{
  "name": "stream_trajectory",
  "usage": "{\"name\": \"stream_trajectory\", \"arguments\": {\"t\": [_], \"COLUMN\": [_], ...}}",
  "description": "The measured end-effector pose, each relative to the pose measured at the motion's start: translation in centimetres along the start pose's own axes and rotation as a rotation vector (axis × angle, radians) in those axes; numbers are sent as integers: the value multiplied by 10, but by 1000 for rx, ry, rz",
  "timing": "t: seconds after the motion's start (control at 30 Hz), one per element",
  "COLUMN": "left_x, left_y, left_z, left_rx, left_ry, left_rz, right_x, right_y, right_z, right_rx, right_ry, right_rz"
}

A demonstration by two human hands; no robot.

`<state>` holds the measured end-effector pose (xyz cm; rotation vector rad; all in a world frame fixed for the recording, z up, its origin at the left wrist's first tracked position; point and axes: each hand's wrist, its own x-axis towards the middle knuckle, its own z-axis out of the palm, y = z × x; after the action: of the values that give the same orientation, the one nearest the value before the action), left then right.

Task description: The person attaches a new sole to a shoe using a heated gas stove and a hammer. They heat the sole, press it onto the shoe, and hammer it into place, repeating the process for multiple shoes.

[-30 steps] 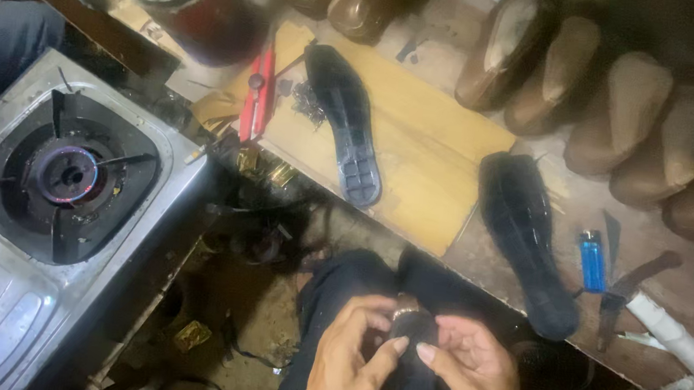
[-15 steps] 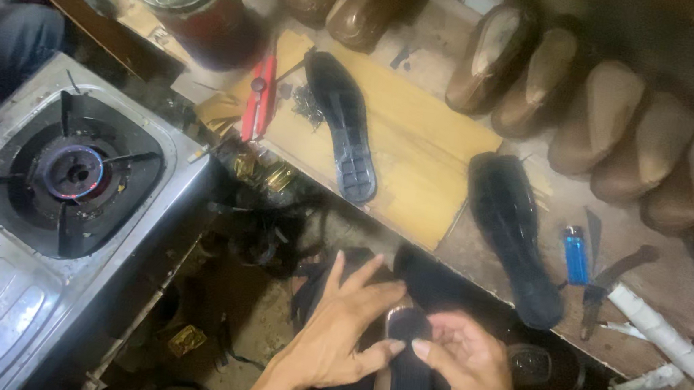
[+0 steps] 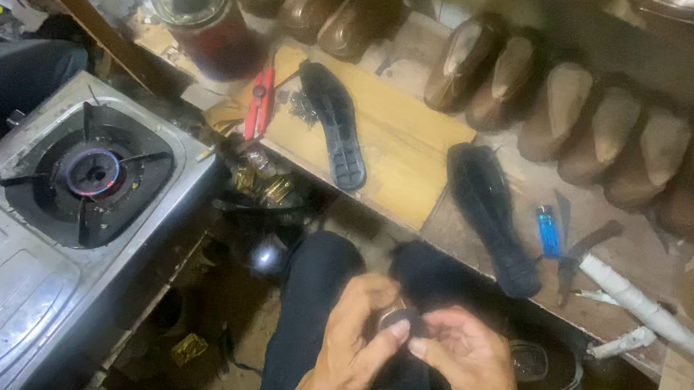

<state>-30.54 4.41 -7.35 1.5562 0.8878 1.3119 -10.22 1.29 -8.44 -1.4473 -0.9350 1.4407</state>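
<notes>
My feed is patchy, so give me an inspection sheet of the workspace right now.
Surface: wooden bench, with a lighter plank laid on it.
Job's things: small dark piece pinched between both hands over the lap; its kind is unclear.
Clutter: two black shoe soles, red utility knife, blue lighter, white-wrapped tool, tin can.
Grippers: left hand and right hand both grip the piece with their fingertips.
Cables: nothing seen.
Surroundings: gas stove on the left with its burner lit; row of brown shoe lasts along the back.
</notes>
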Motion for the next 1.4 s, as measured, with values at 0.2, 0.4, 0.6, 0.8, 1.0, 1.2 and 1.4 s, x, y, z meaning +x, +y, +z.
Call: {"name": "stream_trajectory", "arguments": {"t": [0.2, 0.4, 0.6, 0.8, 1.0, 1.2, 1.4], "left_x": [-12, -16, -17, -23, -18, -25, -36], "left_y": [16, 21, 24, 35, 48, 45, 41], "left_z": [7, -17, -22, -19, -32, -31, -45], "left_rx": [53, 58, 51, -25, 125, 81, 66], "left_ry": [146, -93, -142, -142, -279, -248, -255], "left_rz": [100, 72, 145, 78, 104, 65, 7], "right_x": [-12, -18, -31, -40, -45, -51, -53], "right_y": [-35, -26, -3, 0, 5, 13, 0], "right_z": [5, 10, 17, 22, 19, 26, 15], "right_rx": [-174, -316, -277, -198, -196, -201, -319], "right_ry": [-111, -182, -151, -108, -141, -36, -180], "right_rz": [65, -35, -292, -163, -249, -319, -93]}}
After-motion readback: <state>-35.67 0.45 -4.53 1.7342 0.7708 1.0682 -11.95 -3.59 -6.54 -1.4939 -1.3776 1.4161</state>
